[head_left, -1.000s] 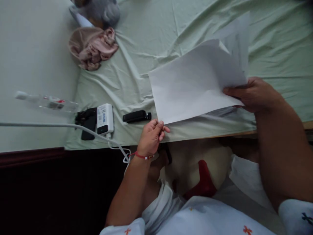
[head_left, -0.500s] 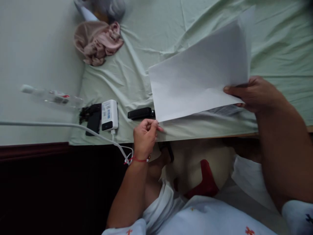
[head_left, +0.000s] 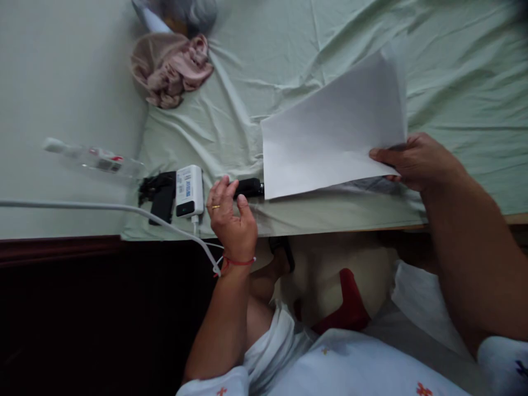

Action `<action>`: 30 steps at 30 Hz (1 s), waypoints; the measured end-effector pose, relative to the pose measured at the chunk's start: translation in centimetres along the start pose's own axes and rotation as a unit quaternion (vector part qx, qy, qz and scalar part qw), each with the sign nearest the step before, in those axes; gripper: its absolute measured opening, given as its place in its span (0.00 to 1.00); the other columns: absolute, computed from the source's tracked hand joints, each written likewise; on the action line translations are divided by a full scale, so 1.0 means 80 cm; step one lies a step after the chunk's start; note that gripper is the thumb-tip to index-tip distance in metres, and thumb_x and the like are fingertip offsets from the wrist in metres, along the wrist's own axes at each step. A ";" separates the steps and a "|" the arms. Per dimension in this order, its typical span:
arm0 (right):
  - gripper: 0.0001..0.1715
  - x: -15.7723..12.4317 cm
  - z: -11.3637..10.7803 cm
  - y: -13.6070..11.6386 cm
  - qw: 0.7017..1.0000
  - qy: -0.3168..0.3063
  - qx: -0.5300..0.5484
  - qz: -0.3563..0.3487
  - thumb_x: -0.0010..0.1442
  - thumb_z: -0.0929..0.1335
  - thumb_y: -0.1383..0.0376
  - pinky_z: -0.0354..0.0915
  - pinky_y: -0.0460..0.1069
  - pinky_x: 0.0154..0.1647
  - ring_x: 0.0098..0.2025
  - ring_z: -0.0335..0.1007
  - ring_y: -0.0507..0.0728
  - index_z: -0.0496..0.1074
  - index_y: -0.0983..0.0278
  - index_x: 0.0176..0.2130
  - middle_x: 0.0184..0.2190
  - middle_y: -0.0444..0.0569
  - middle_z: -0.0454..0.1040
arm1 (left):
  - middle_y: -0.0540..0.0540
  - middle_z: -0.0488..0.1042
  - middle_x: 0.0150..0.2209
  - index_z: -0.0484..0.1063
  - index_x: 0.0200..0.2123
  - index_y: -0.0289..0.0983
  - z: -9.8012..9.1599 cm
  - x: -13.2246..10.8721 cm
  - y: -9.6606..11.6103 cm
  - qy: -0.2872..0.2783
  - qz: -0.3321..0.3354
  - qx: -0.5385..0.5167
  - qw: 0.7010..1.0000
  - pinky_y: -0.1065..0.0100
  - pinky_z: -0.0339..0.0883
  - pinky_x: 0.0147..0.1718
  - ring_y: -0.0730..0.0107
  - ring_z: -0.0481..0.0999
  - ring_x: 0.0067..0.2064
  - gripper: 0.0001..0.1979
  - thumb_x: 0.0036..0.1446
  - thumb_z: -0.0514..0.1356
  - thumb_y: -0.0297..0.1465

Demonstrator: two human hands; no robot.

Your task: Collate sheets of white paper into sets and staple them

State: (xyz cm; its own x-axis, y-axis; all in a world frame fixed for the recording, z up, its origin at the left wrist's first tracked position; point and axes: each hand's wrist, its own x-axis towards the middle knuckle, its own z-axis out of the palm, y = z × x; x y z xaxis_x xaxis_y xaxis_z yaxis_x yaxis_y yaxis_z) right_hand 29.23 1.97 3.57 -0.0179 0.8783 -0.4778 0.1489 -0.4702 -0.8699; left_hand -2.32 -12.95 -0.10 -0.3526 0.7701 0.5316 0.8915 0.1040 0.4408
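Note:
White sheets of paper (head_left: pixel 325 143) slant above the bed, held at their right lower edge by my right hand (head_left: pixel 416 159), thumb on top and fingers beneath. My left hand (head_left: pixel 231 220) is off the paper, its fingers stretched out and the thumb apart. Those fingers reach the left end of a slim black object (head_left: pixel 248 187) with a shiny metal tip, which resembles a stapler. Whether they touch it I cannot tell. The paper's left edge meets the metal tip in view. Under the paper's lower edge shows a dark greyish thing (head_left: pixel 371 185), mostly hidden.
On the pale green bedsheet (head_left: pixel 239 104) lie a white power bank (head_left: pixel 188 190) with a cable plugged in, a black phone-like slab (head_left: pixel 163 203), and a crumpled pink cloth (head_left: pixel 175 74). A plastic bottle (head_left: pixel 99 159) is at the left, and a grey cable (head_left: pixel 82 205) crosses below it.
My left hand has let go of the paper's corner, opened and moved left to the black object. The paper and my right hand have shifted slightly left.

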 end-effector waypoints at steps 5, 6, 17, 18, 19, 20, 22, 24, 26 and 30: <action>0.25 0.000 0.005 0.004 0.999 -0.029 -0.001 -0.022 0.66 0.70 0.80 0.52 0.42 0.11 0.17 0.57 0.47 0.69 0.65 0.20 0.18 0.41 0.65 | 0.41 0.73 0.71 0.74 0.67 0.40 0.009 -0.002 -0.012 -0.071 -0.002 -0.016 0.997 0.48 0.56 0.78 0.57 0.65 0.77 0.25 0.70 0.54 0.27; 0.25 0.000 0.006 0.005 0.999 -0.028 -0.005 -0.022 0.66 0.70 0.80 0.53 0.42 0.11 0.17 0.57 0.47 0.69 0.65 0.20 0.18 0.41 0.65 | 0.41 0.73 0.71 0.74 0.68 0.40 0.011 -0.003 -0.012 -0.079 0.000 -0.014 0.997 0.49 0.56 0.78 0.58 0.64 0.77 0.26 0.70 0.54 0.27; 0.24 -0.005 0.017 -0.002 0.999 -0.017 -0.043 -0.012 0.68 0.69 0.78 0.55 0.43 0.13 0.17 0.56 0.48 0.68 0.64 0.23 0.17 0.41 0.65 | 0.41 0.74 0.70 0.76 0.67 0.39 0.008 -0.005 -0.006 -0.120 0.002 0.005 0.993 0.47 0.57 0.78 0.57 0.68 0.75 0.28 0.66 0.54 0.22; 0.24 -0.005 0.018 -0.002 0.999 -0.016 -0.045 -0.012 0.69 0.69 0.78 0.54 0.43 0.13 0.17 0.56 0.47 0.68 0.64 0.22 0.17 0.41 0.65 | 0.41 0.74 0.71 0.76 0.67 0.39 0.008 -0.005 -0.006 -0.122 -0.002 0.006 0.993 0.47 0.56 0.78 0.58 0.68 0.75 0.29 0.66 0.54 0.21; 0.25 -0.006 0.019 -0.003 0.999 -0.013 -0.048 -0.011 0.69 0.69 0.78 0.54 0.43 0.13 0.17 0.56 0.47 0.67 0.64 0.22 0.17 0.41 0.64 | 0.42 0.74 0.71 0.76 0.67 0.40 0.007 -0.005 -0.005 -0.124 -0.005 0.006 0.992 0.48 0.56 0.78 0.58 0.68 0.75 0.29 0.66 0.54 0.21; 0.25 -0.007 0.020 -0.004 0.999 -0.010 -0.050 -0.011 0.69 0.69 0.78 0.54 0.43 0.12 0.17 0.56 0.47 0.67 0.64 0.22 0.17 0.41 0.64 | 0.42 0.74 0.71 0.76 0.67 0.40 0.007 -0.005 -0.005 -0.126 -0.007 0.006 0.992 0.48 0.56 0.78 0.59 0.68 0.75 0.29 0.66 0.54 0.20; 0.25 -0.009 0.022 -0.006 0.998 -0.009 -0.054 -0.014 0.68 0.70 0.78 0.53 0.42 0.12 0.16 0.57 0.47 0.67 0.64 0.21 0.17 0.42 0.64 | 0.43 0.74 0.71 0.76 0.67 0.41 0.007 -0.005 -0.004 -0.126 -0.009 0.004 0.992 0.47 0.56 0.78 0.59 0.69 0.75 0.30 0.65 0.54 0.20; 0.25 -0.011 0.024 -0.007 0.998 -0.009 -0.053 -0.014 0.67 0.70 0.78 0.53 0.42 0.12 0.16 0.56 0.47 0.67 0.64 0.21 0.17 0.42 0.64 | 0.42 0.74 0.71 0.76 0.67 0.41 0.007 -0.006 -0.004 -0.126 -0.007 0.003 0.992 0.47 0.57 0.77 0.59 0.69 0.75 0.31 0.64 0.54 0.19; 0.24 -0.011 0.024 -0.007 0.999 -0.009 -0.044 -0.011 0.66 0.70 0.79 0.54 0.42 0.12 0.16 0.56 0.47 0.68 0.64 0.21 0.17 0.42 0.64 | 0.42 0.73 0.71 0.75 0.68 0.42 0.006 -0.006 -0.002 -0.133 -0.006 0.011 0.991 0.46 0.57 0.77 0.58 0.69 0.75 0.33 0.63 0.54 0.18; 0.21 -0.003 0.023 0.000 1.000 -0.009 -0.016 -0.021 0.65 0.71 0.78 0.58 0.41 0.12 0.18 0.59 0.48 0.69 0.63 0.23 0.18 0.42 0.67 | 0.39 0.70 0.73 0.74 0.69 0.43 0.004 -0.010 0.010 -0.175 -0.007 0.068 0.982 0.36 0.51 0.77 0.53 0.67 0.76 0.37 0.59 0.54 0.16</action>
State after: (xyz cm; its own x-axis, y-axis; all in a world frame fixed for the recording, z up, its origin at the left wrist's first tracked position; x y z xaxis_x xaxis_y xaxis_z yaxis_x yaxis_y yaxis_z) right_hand 27.44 1.62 3.47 -0.0426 0.8955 -0.4431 0.1783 -0.4296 -0.8853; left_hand -1.25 -13.26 -0.38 -0.2673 0.9345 0.2350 0.9253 0.1808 0.3334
